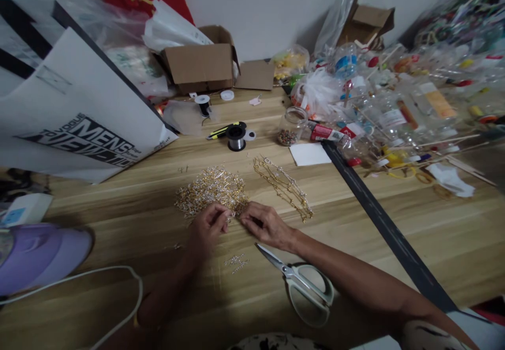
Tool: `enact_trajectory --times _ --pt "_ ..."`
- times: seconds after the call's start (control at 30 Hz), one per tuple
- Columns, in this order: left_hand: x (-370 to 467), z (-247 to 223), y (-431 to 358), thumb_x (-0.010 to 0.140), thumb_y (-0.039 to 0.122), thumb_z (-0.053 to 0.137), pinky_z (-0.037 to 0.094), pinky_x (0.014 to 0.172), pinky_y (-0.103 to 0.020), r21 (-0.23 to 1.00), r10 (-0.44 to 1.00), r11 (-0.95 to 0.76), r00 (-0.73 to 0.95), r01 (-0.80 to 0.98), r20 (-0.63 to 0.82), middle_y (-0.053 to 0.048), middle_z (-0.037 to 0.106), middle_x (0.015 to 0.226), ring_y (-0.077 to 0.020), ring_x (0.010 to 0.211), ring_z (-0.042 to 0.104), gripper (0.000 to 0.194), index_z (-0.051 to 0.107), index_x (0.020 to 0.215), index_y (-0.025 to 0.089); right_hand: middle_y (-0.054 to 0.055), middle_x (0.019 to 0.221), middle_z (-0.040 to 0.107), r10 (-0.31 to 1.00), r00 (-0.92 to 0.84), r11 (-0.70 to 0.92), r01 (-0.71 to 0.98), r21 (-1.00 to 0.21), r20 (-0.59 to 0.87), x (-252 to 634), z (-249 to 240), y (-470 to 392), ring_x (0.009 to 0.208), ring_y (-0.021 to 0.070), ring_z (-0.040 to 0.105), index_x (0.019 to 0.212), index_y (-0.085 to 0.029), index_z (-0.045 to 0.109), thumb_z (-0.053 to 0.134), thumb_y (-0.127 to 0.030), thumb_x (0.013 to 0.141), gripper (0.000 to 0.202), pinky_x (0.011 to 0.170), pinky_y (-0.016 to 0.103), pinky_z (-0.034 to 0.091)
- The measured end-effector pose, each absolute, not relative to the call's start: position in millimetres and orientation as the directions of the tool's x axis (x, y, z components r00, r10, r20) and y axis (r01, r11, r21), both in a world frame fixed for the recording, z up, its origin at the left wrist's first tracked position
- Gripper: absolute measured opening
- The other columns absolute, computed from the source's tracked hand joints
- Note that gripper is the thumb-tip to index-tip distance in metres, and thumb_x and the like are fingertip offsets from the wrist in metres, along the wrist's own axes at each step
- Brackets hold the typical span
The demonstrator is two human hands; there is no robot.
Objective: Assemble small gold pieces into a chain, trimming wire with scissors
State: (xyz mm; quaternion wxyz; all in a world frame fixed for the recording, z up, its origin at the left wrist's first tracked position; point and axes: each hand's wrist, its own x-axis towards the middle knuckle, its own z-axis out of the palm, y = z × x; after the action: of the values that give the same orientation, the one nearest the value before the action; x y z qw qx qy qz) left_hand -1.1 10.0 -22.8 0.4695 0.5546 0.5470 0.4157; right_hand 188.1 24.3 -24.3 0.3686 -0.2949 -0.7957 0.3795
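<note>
A heap of small gold and silver chain pieces [211,192] lies on the wooden table. At its near edge my left hand [211,221] is closed in a pinch on a small silver chain piece [231,215], whose exact shape is too small to tell. Close beside it, my right hand [266,224] has curled fingers at the heap's right edge; what they hold, if anything, is hidden. Several finished-looking chains [284,184] in gold and silver lie to the right. Short silver chain bits [236,261] and open-bladed scissors [302,284] lie nearer me.
Behind the heap are a wire spool [236,139], a yellow-black cutter [216,132] and a jar of beads [290,127]. A white bag [90,113] and purple appliance [43,258] with a cord stand left. Plastic bottles [392,113] crowd the right, past a dark strip [379,213].
</note>
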Motion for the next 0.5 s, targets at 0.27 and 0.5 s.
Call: enact_trajectory --times 0.27,0.5 --pt "1 -14 10 0.071 0.021 0.068 0.046 0.045 -0.019 0.997 0.999 -0.025 0.03 0.07 0.023 0.0 0.062 0.076 -0.0054 0.046 0.053 0.009 0.064 0.068 0.014 0.003 0.075 0.057 0.776 -0.52 0.512 0.186 -0.839 0.358 186 -25 27 0.068 0.0129 0.053 0.079 -0.016 0.058 0.048 -0.021 0.092 0.017 0.064 0.023 0.044" --pt "-1 -15 10 0.068 0.022 0.073 0.046 0.043 -0.019 0.999 0.995 0.038 0.094 -0.016 -0.037 -0.003 0.07 0.073 -0.0069 0.045 0.054 0.011 0.066 0.067 0.014 0.005 0.078 0.06 0.781 -0.51 0.514 0.197 -0.835 0.361 186 -29 26 0.07 0.0137 0.054 0.082 -0.016 0.059 0.049 -0.019 0.091 0.014 0.066 0.024 0.045"
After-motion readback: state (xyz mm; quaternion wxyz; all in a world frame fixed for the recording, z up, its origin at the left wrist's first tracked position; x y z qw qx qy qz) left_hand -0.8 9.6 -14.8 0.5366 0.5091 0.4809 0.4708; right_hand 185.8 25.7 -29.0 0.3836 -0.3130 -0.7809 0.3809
